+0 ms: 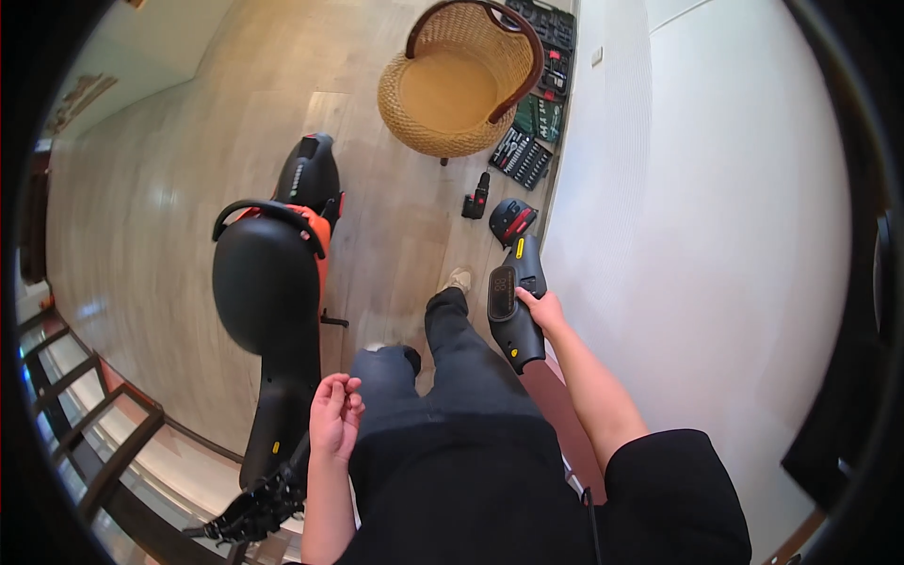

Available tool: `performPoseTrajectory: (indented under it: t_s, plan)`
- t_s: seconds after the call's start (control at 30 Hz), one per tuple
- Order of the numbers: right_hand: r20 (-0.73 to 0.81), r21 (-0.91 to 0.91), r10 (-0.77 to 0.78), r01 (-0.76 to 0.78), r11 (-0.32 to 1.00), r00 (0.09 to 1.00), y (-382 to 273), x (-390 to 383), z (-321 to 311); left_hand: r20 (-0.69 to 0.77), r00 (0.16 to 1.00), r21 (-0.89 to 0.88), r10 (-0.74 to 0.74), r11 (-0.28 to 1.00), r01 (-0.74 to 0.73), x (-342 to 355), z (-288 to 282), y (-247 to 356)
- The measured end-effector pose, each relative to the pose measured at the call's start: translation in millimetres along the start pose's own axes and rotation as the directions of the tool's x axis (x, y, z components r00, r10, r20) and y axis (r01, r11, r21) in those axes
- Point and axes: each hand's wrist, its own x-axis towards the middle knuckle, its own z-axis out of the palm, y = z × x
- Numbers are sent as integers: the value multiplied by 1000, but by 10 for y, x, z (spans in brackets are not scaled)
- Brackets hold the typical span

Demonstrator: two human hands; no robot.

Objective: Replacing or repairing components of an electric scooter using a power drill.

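My right hand (544, 311) grips a dark plastic housing (516, 331) with an oval display panel and yellow labels, held upright-angled by the white wall. My left hand (335, 414) is raised with loosely curled fingers and nothing visible in them, near my left thigh. Left of it stands a black and orange scooter (266, 281) with a long black seat and a dark fitting low at its near end. Beyond my right hand, a black helmet-shaped item with a red band (511, 221) lies on the floor.
A wicker chair (440, 92) stands ahead beside several open tool cases (521, 158). A cordless power tool (476, 198) lies before the chair. The white wall (697, 235) runs along my right. A dark metal frame (80, 377) borders the left.
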Motion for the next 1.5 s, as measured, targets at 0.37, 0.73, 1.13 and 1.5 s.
performPoseTrajectory:
  t_s: [0.37, 0.73, 1.13, 1.5]
  plan:
    - [-226, -228, 55, -108, 968, 973, 1101, 1939, 598, -60, 970, 203, -237, 948, 245, 2614, 519, -1096]
    - [-347, -122, -72, 31, 992, 935, 1834, 2699, 1432, 185, 846, 294, -501, 849, 439, 4508, 935, -2377]
    - [-195, -499, -379, 242, 832, 905, 1626, 2378, 1771, 40, 792, 591, -610, 653, 473, 4688, 817, -2795]
    - [-53, -636, -501, 358, 684, 864, 2097, 2639, 2008, 418, 809, 890, -412, 363, -275, 5964, 1325, -3844]
